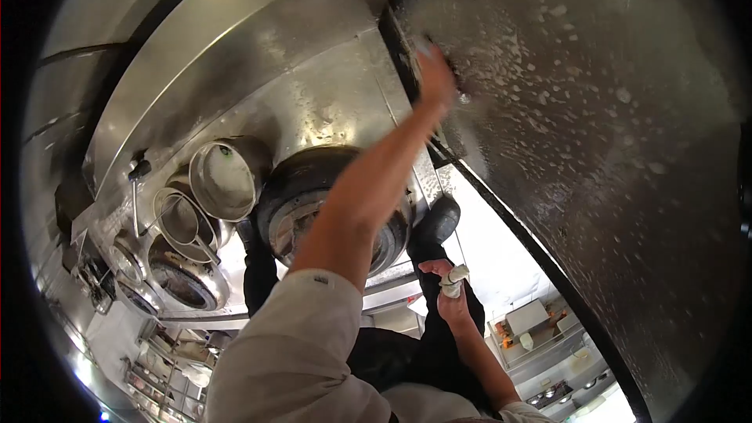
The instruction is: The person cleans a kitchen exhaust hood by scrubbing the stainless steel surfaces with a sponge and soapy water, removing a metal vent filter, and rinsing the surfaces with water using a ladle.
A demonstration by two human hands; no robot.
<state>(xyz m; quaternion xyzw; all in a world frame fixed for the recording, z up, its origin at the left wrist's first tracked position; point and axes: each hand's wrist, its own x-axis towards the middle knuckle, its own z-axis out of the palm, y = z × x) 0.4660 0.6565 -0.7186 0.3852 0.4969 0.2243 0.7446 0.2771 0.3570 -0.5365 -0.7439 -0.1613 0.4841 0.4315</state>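
My left hand is raised against a wet, soap-spotted metal panel. It is smeared by motion. A dark patch shows beside its fingers, and I cannot make out whether the hand holds it. Lower down, near my knee, my right hand is closed around a crumpled whitish cloth. My left forearm crosses in front of a large blackened round pan and hides part of it.
Metal pots, a handled strainer and a dark-bottomed pan stand on the left. A dark shoe is near the panel's edge. Shelves with kitchenware lie far below at the right. Steel walls curve behind the pans.
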